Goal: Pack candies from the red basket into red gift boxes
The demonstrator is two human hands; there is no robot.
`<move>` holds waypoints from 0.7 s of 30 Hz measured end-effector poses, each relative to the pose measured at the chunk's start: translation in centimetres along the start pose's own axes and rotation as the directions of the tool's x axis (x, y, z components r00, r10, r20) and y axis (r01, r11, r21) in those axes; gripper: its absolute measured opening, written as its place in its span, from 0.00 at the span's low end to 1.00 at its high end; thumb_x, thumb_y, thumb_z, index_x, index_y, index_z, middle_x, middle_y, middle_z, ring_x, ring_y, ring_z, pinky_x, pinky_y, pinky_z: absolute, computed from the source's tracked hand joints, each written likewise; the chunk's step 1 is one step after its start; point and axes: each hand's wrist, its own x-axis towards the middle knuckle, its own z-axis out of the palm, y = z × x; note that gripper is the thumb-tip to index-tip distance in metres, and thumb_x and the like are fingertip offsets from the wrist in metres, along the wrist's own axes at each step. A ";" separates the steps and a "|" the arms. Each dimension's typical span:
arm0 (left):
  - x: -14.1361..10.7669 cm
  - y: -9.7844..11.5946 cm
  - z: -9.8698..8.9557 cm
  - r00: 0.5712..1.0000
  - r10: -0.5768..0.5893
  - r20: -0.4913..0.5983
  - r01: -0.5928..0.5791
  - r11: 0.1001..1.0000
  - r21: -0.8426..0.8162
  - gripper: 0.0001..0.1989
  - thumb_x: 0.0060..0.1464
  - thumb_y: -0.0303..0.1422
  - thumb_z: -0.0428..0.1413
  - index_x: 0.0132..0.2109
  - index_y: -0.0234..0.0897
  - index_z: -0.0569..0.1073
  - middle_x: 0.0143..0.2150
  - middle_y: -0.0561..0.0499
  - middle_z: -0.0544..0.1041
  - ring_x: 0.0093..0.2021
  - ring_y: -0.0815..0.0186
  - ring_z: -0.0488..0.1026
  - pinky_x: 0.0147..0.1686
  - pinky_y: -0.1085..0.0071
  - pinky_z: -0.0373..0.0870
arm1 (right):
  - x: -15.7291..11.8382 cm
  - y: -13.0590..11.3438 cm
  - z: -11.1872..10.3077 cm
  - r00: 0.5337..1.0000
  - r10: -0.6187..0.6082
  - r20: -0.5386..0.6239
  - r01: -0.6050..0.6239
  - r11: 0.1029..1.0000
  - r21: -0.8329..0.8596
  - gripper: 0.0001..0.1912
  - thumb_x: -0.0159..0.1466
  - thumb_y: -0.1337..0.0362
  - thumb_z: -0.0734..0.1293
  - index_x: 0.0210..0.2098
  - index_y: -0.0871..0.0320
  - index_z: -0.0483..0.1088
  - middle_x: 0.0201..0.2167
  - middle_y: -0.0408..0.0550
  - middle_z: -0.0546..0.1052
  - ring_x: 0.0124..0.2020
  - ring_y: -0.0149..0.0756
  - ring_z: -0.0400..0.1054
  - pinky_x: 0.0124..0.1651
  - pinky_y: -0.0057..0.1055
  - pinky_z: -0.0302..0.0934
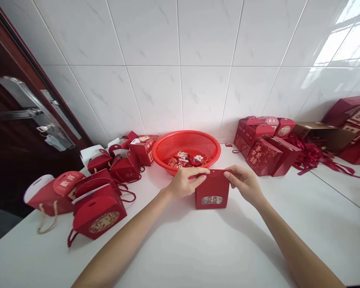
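Note:
A red box (212,188) with a clear oval window low on its front stands upright on the white table (180,252). My left hand (186,182) pinches the box's top left corner between thumb and fingers. At the top right corner, my right hand (241,182) grips the edge in the same way. The top edge of the box looks flat, with a small hole in the middle. Just behind it sits a red plastic basket (186,138) with small wrapped packets (183,158) at its bottom.
Several red gift boxes (100,220) with cord handles stand at the left. More red boxes (262,154), a cardboard box (318,130) and dark red ribbons (309,154) are at the right. A tiled wall (204,92) runs behind; a dark door (15,132) is at the left.

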 end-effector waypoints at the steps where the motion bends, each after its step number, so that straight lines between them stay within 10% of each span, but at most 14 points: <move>1: 0.0 0.1 0.0 1.000 0.015 0.008 -0.015 1.000 -0.007 0.12 0.61 0.34 0.55 0.47 0.36 0.80 0.46 0.47 0.84 0.46 0.60 0.81 0.48 0.68 0.77 | -0.2 -0.2 -0.2 1.000 -0.019 -0.003 0.019 1.000 -0.020 0.19 0.62 0.46 0.69 0.30 0.57 0.74 0.23 0.43 0.73 0.20 0.29 0.62 0.23 0.29 0.60; 6: 0.0 0.8 0.0 0.991 0.119 0.058 -0.121 0.992 0.037 0.17 0.60 0.34 0.59 0.55 0.38 0.78 0.61 0.42 0.75 0.61 0.56 0.72 0.61 0.61 0.69 | -2.4 -2.2 -4.6 0.962 -0.085 -0.259 0.047 0.987 -0.152 0.17 0.58 0.47 0.72 0.30 0.55 0.75 0.21 0.43 0.72 0.19 0.30 0.62 0.21 0.29 0.58; 10: 0.2 1.1 0.2 0.991 0.119 0.059 -0.119 0.993 0.001 0.13 0.60 0.32 0.58 0.51 0.36 0.79 0.51 0.43 0.81 0.53 0.60 0.77 0.55 0.64 0.73 | -5.1 -2.6 -11.1 0.637 -0.099 -0.765 -0.118 0.968 -0.223 0.21 0.48 0.47 0.78 0.30 0.56 0.76 0.14 0.41 0.67 0.15 0.30 0.57 0.19 0.31 0.54; 13: 0.1 1.7 0.7 0.991 0.069 0.118 -0.062 0.996 -0.059 0.09 0.60 0.31 0.58 0.44 0.34 0.80 0.41 0.45 0.83 0.43 0.63 0.79 0.47 0.69 0.76 | -6.4 -1.4 -14.4 0.442 -0.118 -0.889 -0.211 0.950 -0.231 0.20 0.47 0.48 0.77 0.29 0.56 0.74 0.15 0.43 0.68 0.15 0.33 0.61 0.22 0.34 0.57; 21: -1.3 5.1 2.4 0.896 -0.002 0.444 0.029 0.998 -0.054 0.10 0.60 0.29 0.56 0.44 0.35 0.82 0.41 0.45 0.83 0.40 0.64 0.79 0.33 0.74 0.72 | -5.4 1.6 -15.2 0.390 -0.001 -0.921 -0.456 0.869 -0.194 0.04 0.53 0.65 0.70 0.29 0.56 0.71 0.15 0.42 0.68 0.20 0.42 0.70 0.35 0.39 0.65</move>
